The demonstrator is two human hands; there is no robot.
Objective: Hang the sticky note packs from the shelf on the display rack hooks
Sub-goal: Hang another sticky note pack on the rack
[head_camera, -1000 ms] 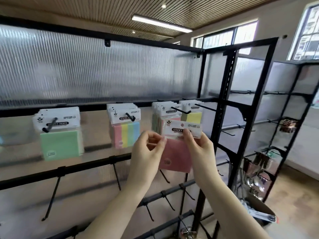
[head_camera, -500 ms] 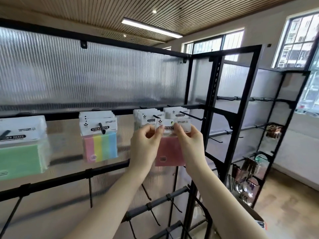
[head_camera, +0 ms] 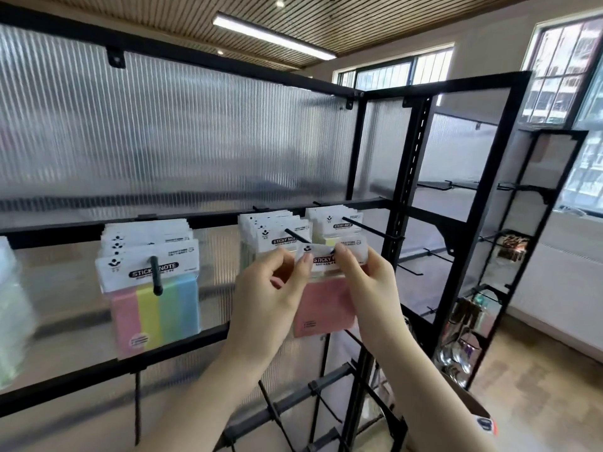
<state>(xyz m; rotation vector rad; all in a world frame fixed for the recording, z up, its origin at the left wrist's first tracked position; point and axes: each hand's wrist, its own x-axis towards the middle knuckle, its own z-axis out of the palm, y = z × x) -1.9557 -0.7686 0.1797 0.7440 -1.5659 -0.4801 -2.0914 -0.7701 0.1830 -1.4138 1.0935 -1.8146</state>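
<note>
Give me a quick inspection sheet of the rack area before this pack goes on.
Surface: black display rack with ribbed translucent back panels.
Job's things: pink sticky note pack held up in front of the hook, not yet threaded; striped packs and further packs already hang.
Clutter: cardboard box at lower right.
Hands: left hand and right hand pinch the pack's white header with their fingers.
Cables: nothing seen.
Surroundings: side rack with hanging metal items; windows.

slatted ceiling, strip light, barred windows
</note>
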